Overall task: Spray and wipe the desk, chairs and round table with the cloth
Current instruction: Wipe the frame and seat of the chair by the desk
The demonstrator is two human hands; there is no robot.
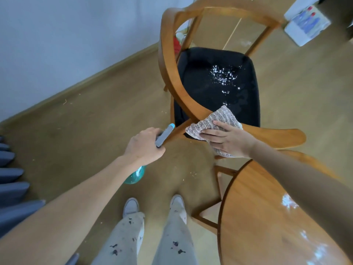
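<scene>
right hand (228, 139) presses cloth (214, 121) on chair (172, 60) rail | left hand (143, 146) grips spray bottle (164, 135) | droplets on seat

A speckled grey cloth (214, 121) lies pressed on the curved wooden back rail of the chair (172, 73), whose black seat carries white spray droplets, while the glossy round table (267, 217) stands just beside it.
</scene>
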